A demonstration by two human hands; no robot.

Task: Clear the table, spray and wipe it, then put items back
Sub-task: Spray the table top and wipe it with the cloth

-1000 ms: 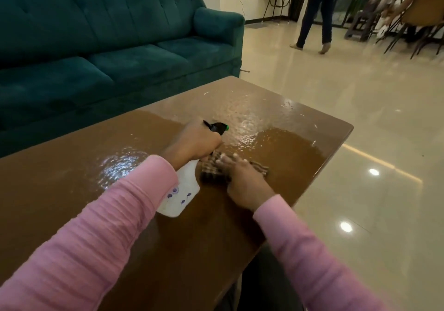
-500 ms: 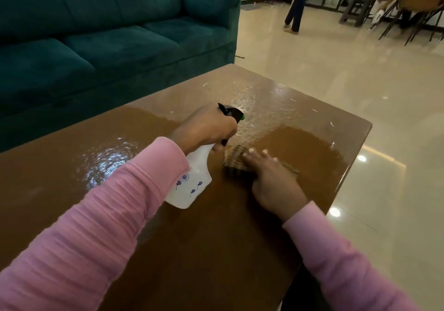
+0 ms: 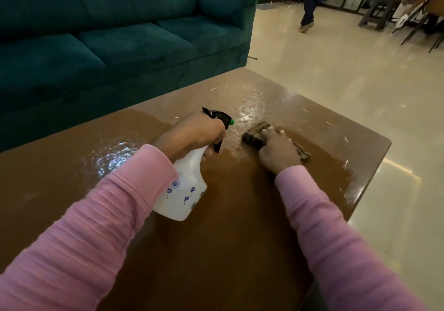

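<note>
Pressing down on the bench (image 3: 228, 250), the right grip (image 3: 278, 152) lies flat over a striped cloth (image 3: 254, 134), fingers together and laid across it. The cloth is bunched by the fingertips and pokes out past the grip's right side, toward the bench's far right corner. Just left of it, the left grip (image 3: 194, 135) is curled round the neck of a white bottle (image 3: 185, 190), with fingers at the black trigger and the green-tipped nozzle aimed toward the cloth. The bottle hangs tilted above the bench with its base toward the person and small purple flowers on its side. Both arms wear pink ribbed sleeves (image 3: 96, 226).

The bench top is brown and glossy. A wet, dimpled sheen spreads beyond the nozzle and cloth, another wet patch glints left of the left sleeve, and pale flecks dot the far end. A teal sofa (image 3: 120, 46) stands close behind the bench. To its right, a shiny cream floor (image 3: 360, 82) reflects lights. A person's legs (image 3: 308, 0) show at the far end of the room, with chairs (image 3: 418, 17) at the far right.
</note>
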